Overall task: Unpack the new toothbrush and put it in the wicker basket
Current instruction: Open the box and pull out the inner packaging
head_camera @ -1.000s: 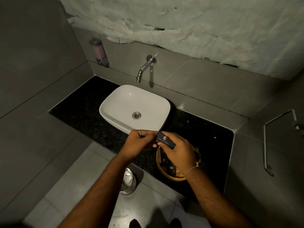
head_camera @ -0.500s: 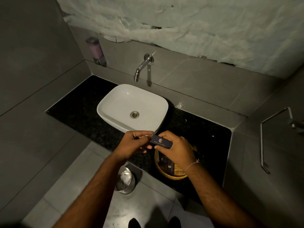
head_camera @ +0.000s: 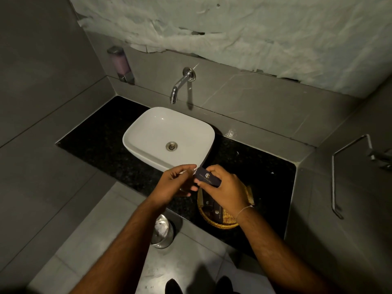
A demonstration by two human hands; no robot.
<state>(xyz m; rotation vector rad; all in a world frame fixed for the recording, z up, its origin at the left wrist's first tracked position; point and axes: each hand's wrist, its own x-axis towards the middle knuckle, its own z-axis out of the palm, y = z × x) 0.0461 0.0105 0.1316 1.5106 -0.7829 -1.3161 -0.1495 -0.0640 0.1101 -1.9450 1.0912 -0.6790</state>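
Note:
My right hand (head_camera: 226, 186) grips a small dark toothbrush box (head_camera: 206, 179) with gold print, held above the counter's front edge. My left hand (head_camera: 175, 184) pinches the box's left end, where a thin pale flap shows between thumb and forefinger. Whether it grips the flap or something coming out of the box is unclear. Below my right wrist the round wicker basket (head_camera: 222, 222) sits on the black counter, with other dark packets (head_camera: 216, 211) lying in it. The toothbrush itself is hidden.
A white basin (head_camera: 148, 134) stands on the black granite counter (head_camera: 101, 134) under a wall tap (head_camera: 180, 83). A soap dispenser (head_camera: 121, 62) hangs at the back left. A steel bin (head_camera: 162, 231) stands on the floor below. A metal rail (head_camera: 335, 177) is on the right wall.
Both hands with the box have drifted slightly left and up in view. My left fingers have shifted at the box's left end, where a pale flap now shows.

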